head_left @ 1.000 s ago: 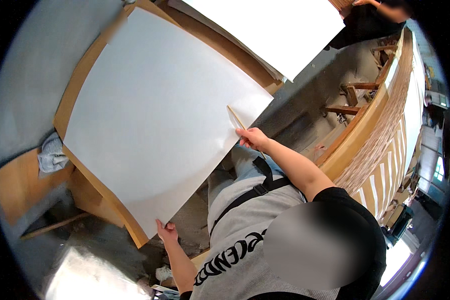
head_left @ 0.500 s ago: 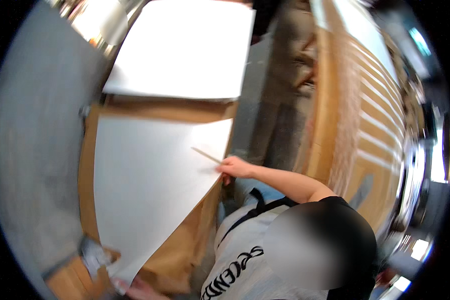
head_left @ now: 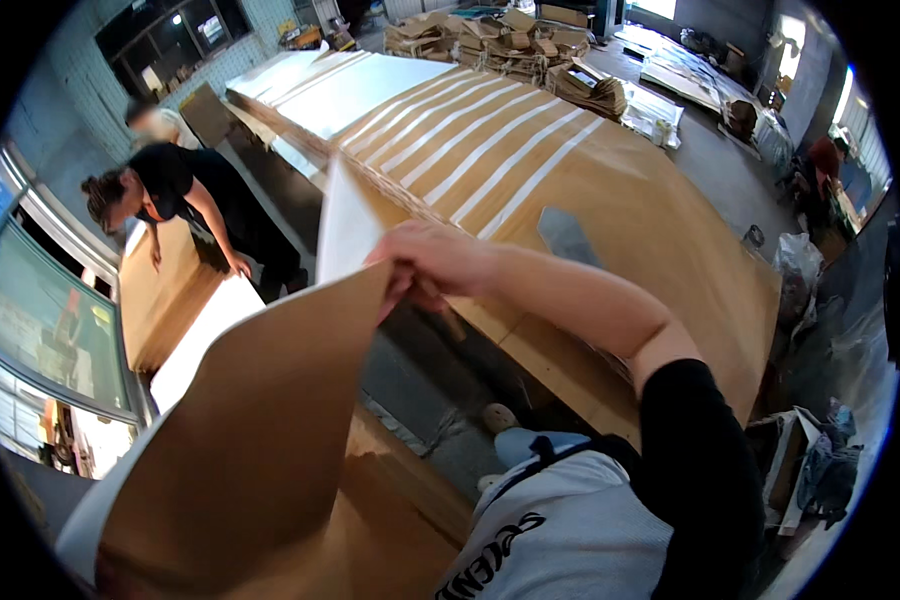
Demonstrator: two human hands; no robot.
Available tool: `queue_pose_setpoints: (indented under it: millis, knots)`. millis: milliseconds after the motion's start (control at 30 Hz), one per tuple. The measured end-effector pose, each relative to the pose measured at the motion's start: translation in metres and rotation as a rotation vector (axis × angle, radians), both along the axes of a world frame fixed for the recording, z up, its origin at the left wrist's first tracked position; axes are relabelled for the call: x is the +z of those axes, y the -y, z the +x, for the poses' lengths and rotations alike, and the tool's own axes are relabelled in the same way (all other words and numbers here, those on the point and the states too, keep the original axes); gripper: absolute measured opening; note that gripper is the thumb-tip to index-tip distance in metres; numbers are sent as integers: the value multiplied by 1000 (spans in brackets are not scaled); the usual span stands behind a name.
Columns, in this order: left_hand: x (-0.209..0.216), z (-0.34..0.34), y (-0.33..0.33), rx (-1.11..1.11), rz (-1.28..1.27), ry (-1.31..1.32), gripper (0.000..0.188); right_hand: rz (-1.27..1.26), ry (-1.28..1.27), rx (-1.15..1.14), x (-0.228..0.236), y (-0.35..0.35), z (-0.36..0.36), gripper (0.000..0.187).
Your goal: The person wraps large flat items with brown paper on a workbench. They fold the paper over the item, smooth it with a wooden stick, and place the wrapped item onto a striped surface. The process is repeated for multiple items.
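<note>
My right hand (head_left: 432,262), with its fingers closed, holds the raised edge of a large paperboard sheet (head_left: 240,410), white on one face and brown on the other. The sheet curves up and its brown underside faces me. A short tan stick-like end (head_left: 450,322) shows just below the fingers. Behind the hand stands a blurred white pointed piece (head_left: 342,222); whether it belongs to the same sheet I cannot tell. At the lower left, only a dim reddish patch shows by the sheet, so my left hand's fingers are hidden. More brown board (head_left: 400,500) lies beneath the raised sheet.
A long stack of brown board (head_left: 660,240) with white strips across it runs along my right. At the left, a co-worker in black (head_left: 195,195) bends over another board stack (head_left: 155,290); a second person is behind. Bundled flattened cardboard (head_left: 490,42) lies at the back.
My right hand has lifted the sheet's edge, turning its brown underside into view. My view has swung to the right and up, bringing the co-workers and the room into sight.
</note>
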State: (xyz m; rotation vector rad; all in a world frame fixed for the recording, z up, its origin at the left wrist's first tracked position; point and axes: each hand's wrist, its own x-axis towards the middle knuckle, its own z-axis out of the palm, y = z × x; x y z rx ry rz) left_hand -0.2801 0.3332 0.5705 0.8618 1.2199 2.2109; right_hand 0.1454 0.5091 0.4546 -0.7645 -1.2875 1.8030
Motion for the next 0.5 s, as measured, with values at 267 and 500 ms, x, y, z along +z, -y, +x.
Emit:
queue_pose_setpoints:
  millis: [267, 500]
  knots:
    - [1, 67, -129, -345, 179, 37, 37, -87, 88, -409, 10, 27, 144, 27]
    - [57, 107, -203, -431, 358, -184, 35, -30, 169, -696, 47, -36, 202, 32]
